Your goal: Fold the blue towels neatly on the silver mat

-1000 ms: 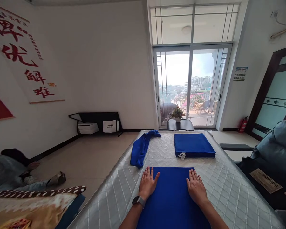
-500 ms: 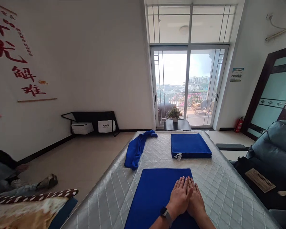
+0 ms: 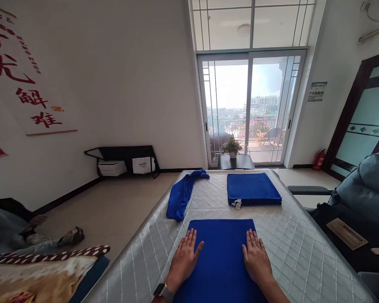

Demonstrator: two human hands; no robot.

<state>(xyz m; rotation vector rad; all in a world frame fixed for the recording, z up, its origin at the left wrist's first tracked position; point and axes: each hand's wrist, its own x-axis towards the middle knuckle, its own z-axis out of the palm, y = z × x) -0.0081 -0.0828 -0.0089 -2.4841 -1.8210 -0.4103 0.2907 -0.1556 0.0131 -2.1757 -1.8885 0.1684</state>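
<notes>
A flat blue cloth (image 3: 221,261) lies on the silvery quilted mattress (image 3: 290,235), its near end running out of view. My left hand (image 3: 186,256) rests on the cloth's left edge, fingers stretched out and thumb apart. On the right edge my right hand (image 3: 256,255) lies flat in the same way, fingers pointing away from me. Farther back sits a neat stack of folded blue cloths (image 3: 253,188) with white tags at its near left corner. A crumpled blue cloth (image 3: 183,193) lies toward the mattress's far left edge.
A dark armchair (image 3: 363,202) holding a brown card stands at the right. Behind the mattress is a small dark table (image 3: 236,162) with a potted plant (image 3: 232,147). At lower left, a person's leg (image 3: 41,244) shows beyond a patterned blanket (image 3: 47,273).
My left hand has moved from beside my right hand across to the cloth's left edge. My right hand stays near the right edge. The view has shifted slightly.
</notes>
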